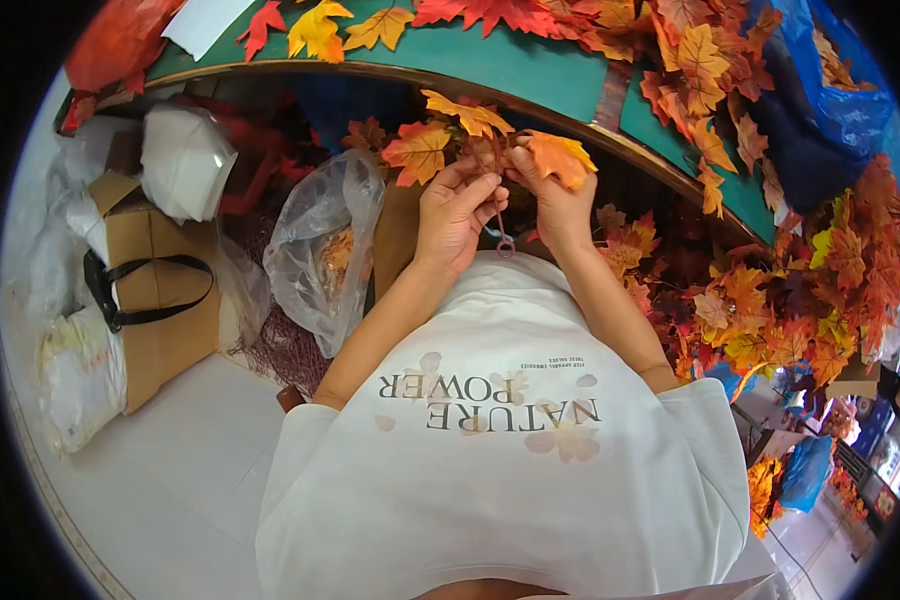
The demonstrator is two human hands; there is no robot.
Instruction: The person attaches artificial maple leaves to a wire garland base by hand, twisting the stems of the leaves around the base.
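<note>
In front of my white shirt, both hands are raised close together at the table's near edge. My left hand [452, 215] is closed, its thumb and fingers pinching a thin brown stem [502, 205] of an artificial maple-leaf garland. A small loop [506, 248] at the stem's end hangs below the fingers. My right hand [562, 205] is closed on the same garland, next to an orange maple leaf [562, 158]. A yellow-orange leaf [470, 116] and another orange leaf [417, 152] stick out above my left hand. The fingers partly hide where the stem and leaves meet.
The green tabletop [490, 65] curves ahead, with loose maple leaves [375, 28] on it. A heap of leaf garlands [770, 300] hangs at the right, near a blue plastic bag [840, 90]. At the left are a clear plastic bag [315, 270] and a cardboard box [165, 300].
</note>
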